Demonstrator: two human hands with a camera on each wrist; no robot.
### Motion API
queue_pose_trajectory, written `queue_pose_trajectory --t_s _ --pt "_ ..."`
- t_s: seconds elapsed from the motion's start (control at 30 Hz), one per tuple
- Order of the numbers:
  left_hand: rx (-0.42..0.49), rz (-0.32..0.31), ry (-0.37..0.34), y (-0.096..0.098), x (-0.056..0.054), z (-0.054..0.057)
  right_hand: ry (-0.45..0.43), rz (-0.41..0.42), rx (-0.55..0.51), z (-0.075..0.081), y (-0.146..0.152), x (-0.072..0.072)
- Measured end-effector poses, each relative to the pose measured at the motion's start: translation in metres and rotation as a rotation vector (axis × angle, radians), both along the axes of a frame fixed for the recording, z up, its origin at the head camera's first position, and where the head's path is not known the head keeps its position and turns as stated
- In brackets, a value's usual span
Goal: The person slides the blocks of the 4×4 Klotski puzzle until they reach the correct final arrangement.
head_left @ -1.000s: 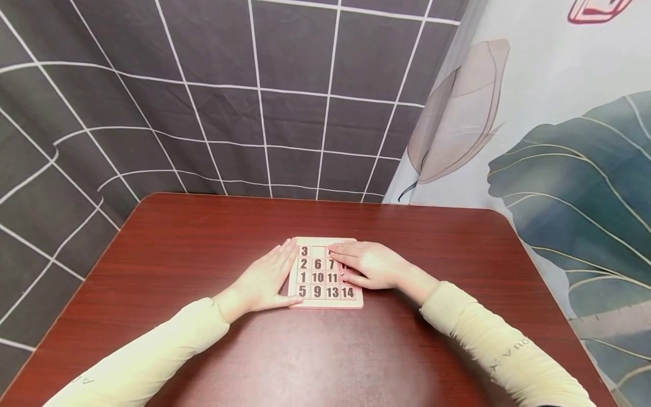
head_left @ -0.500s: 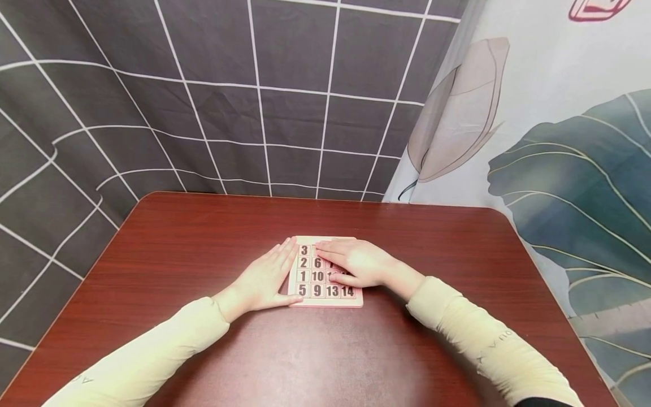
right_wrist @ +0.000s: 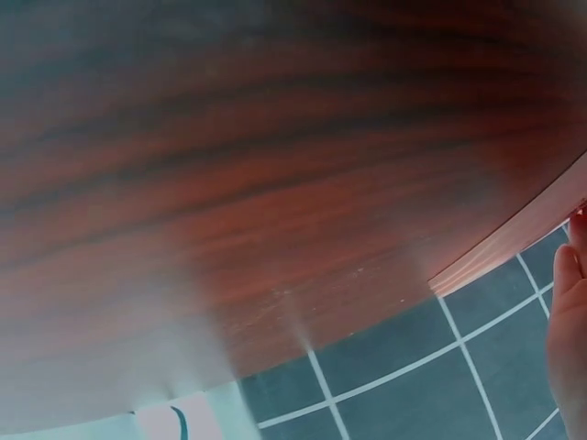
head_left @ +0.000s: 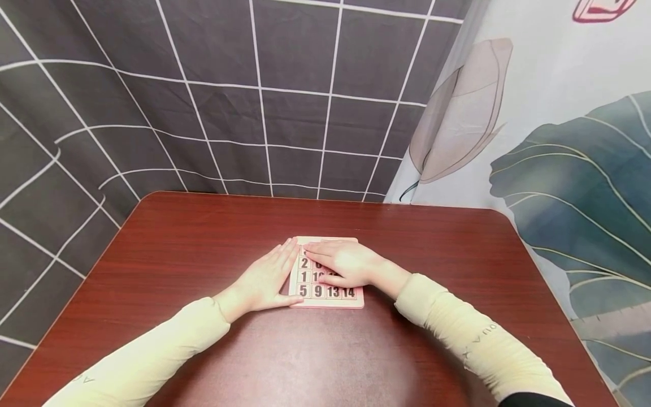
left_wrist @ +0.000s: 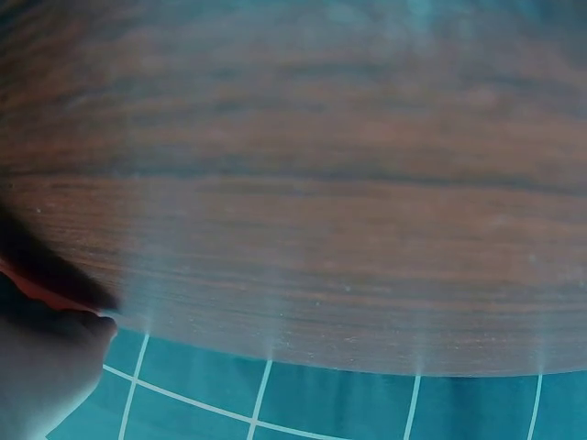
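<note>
A number slide puzzle (head_left: 325, 302) with a pale frame lies flat on the table. Its bottom row reads 5, 9, 13, 14; the 2 and 1 also show above at the left. My left hand (head_left: 258, 282) rests along its left edge, fingers straight, thumb at the lower left corner. Over the upper tiles lies my right hand (head_left: 353, 264), fingers stretched leftwards to the 3, hiding most of the upper rows. The left wrist view catches part of the left hand (left_wrist: 55, 371); the right wrist view shows the right hand (right_wrist: 570, 339) beside the puzzle's side (right_wrist: 514, 234).
The reddish-brown wooden table (head_left: 203, 226) has rounded far corners. Behind it hangs a dark curtain (head_left: 295, 118) with a white grid. A pale curtain (head_left: 539, 62) with large leaf prints hangs along the right.
My right hand has slid left across the puzzle, from the right-hand columns to the 3 at the upper left. My left hand and the puzzle frame have stayed in place.
</note>
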State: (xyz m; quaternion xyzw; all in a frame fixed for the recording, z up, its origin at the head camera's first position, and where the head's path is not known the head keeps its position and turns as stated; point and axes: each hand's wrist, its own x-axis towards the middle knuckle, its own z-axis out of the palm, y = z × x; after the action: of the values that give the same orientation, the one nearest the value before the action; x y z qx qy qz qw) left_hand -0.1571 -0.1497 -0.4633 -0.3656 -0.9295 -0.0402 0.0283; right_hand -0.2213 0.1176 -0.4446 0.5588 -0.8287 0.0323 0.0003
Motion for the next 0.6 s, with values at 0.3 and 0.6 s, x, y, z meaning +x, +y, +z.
queue_pose_trajectory --t_s 0.3,0.6 --pt "0.018 -0.002 0.002 0.002 0.001 0.001 0.024 -0.011 -0.061 -0.001 0.026 0.002" --pt "0.006 0.000 0.009 0.000 0.000 -0.002 0.058 0.019 -0.082 -0.004 0.029 0.003"
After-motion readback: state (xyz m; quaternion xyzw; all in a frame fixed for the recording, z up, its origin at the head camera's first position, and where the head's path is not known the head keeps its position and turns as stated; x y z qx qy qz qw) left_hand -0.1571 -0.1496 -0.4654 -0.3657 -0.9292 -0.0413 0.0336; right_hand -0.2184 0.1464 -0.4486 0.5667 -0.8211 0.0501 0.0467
